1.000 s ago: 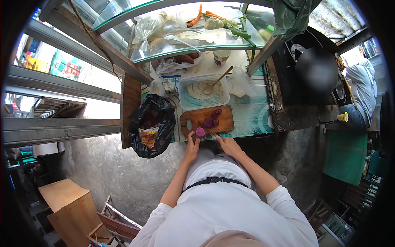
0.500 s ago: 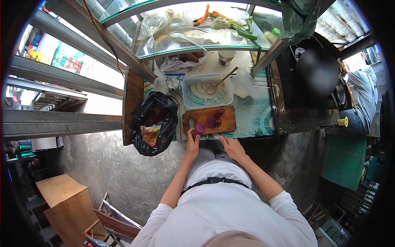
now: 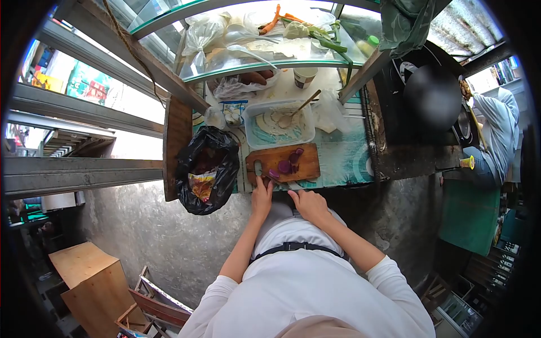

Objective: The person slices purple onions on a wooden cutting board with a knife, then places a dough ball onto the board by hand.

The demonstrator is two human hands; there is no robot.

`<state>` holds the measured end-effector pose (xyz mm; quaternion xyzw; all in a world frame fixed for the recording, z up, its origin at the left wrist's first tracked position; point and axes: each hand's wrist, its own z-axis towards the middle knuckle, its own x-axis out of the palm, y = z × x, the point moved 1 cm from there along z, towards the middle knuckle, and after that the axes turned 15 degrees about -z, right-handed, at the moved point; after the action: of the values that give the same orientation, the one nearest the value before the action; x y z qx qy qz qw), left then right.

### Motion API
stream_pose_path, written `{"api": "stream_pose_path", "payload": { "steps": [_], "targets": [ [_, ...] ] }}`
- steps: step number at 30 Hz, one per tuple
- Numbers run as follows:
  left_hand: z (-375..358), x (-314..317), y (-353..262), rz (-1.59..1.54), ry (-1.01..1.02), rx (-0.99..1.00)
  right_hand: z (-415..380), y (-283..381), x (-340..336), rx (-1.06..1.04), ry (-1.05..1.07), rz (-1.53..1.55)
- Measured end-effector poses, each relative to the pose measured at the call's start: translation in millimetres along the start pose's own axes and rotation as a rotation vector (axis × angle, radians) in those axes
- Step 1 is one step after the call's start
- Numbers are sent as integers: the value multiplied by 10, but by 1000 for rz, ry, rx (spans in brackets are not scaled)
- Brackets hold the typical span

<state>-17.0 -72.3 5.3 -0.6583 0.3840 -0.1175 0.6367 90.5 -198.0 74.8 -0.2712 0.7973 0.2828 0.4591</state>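
A wooden cutting board (image 3: 309,164) lies near the table's front edge. Purple cut pieces (image 3: 285,167) rest on its middle and right, with a smaller slice (image 3: 274,173) nearer the front left. My left hand (image 3: 261,196) is closed at the board's front left edge, its fingertips by the small slice; what they pinch is too small to make out. To its right, my right hand (image 3: 309,204) is closed around a knife, whose handle is mostly hidden and whose blade (image 3: 281,183) points left at the board's front edge.
Behind the board sits a plastic tub (image 3: 252,134) with a wooden-handled spoon (image 3: 309,100). A black plastic bag (image 3: 224,176) hangs at the left. Above is a glass shelf (image 3: 248,70) with vegetables. At the right are a dark stove area (image 3: 389,121) and another person (image 3: 499,127).
The large purple piece at my left fingertips now lies with the others farther right, and a small slice shows near the front. Both hands have shifted slightly left and toward me.
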Motion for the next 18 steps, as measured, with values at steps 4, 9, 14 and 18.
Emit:
{"api": "stream_pose_path", "payload": {
  "steps": [4,9,14,18],
  "targets": [
    [22,4,41,10,10,-51,35,34,-12,-40,-23,-46],
    [16,-8,32,-7,17,-23,63,4,-35,-78,-56,-72],
    [27,-17,40,3,24,-48,66,-3,-37,-87,-87,-64],
    [30,-16,23,27,16,-24,57,17,-53,-66,-94,-75]
  ]
}}
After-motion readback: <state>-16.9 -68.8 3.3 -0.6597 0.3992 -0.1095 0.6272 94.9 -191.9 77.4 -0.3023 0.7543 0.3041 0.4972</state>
